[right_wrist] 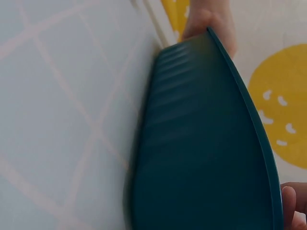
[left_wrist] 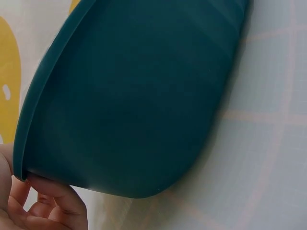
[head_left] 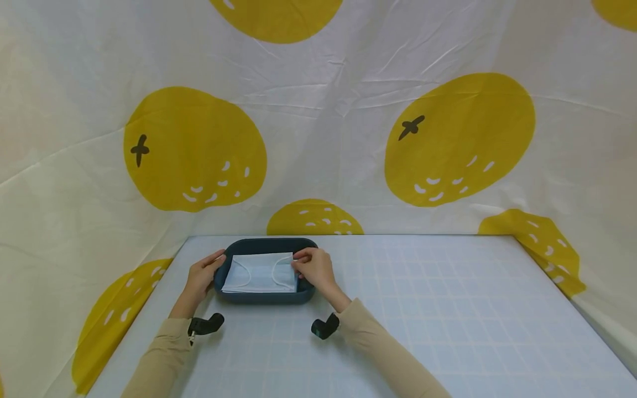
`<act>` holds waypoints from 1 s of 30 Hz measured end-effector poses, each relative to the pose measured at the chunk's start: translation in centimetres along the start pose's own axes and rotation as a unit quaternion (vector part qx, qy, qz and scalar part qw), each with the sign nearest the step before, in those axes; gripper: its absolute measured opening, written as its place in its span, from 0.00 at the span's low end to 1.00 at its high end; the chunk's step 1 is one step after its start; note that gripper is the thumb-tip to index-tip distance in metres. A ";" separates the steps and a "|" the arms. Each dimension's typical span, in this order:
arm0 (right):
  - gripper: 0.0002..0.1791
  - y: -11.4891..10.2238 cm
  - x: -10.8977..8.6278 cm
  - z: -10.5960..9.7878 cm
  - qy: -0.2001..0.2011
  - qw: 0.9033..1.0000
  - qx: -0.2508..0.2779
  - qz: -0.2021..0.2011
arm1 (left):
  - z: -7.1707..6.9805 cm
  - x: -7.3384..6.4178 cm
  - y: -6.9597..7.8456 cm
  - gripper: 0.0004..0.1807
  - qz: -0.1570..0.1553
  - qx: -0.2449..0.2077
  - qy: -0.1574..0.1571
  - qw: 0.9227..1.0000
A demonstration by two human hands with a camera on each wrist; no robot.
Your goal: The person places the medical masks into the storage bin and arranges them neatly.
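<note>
A dark teal oblong tray point(head_left: 266, 299) rests near the far edge of the table. Within it lies a pale blue face mask point(head_left: 261, 276), flat, its white ear loops on top; whether more masks lie beneath I cannot tell. My left hand point(head_left: 200, 275) grips the tray's left end, thumb at the rim and fingers curled against the outer wall in the left wrist view. At the mask's right edge, the thumb and fingers of my right hand point(head_left: 317, 269) pinch it. In the right wrist view the tray wall point(right_wrist: 206, 139) hides most of those fingers point(right_wrist: 289, 203).
A pale blue gridded cloth covers the table point(head_left: 438, 309), which stretches far to the right of the tray. Behind it hangs a white curtain point(head_left: 328, 143) printed with yellow fruit. Black wrist cameras point(head_left: 206, 324) sit on both sleeves.
</note>
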State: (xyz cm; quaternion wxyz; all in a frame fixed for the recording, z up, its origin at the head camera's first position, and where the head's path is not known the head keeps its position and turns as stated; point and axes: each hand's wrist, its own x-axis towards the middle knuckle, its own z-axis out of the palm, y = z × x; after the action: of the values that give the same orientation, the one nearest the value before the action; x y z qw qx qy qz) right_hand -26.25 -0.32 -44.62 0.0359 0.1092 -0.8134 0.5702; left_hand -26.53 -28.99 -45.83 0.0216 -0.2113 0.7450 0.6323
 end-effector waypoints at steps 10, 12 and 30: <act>0.13 0.2 0.3 -0.5 -0.028 1.000 0.014 0.001 | 0.3 0.5 0.1 0.30 -0.003 0.002 0.001 1.000; 0.15 0.4 0.4 -0.8 -0.040 0.998 0.043 -0.007 | 0.3 0.5 0.1 0.30 -0.001 0.008 0.003 1.000; 0.11 4.9 -1.4 -12.6 0.051 0.990 -0.054 -0.117 | -1.9 0.4 -1.3 0.28 0.144 0.125 0.057 0.980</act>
State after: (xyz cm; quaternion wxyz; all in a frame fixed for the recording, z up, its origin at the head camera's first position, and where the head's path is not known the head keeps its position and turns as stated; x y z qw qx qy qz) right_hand -26.77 13.27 -44.95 0.1501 0.1724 -0.8215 0.5224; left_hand -26.05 -31.03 -46.77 -0.0856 -0.1328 0.8410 0.5174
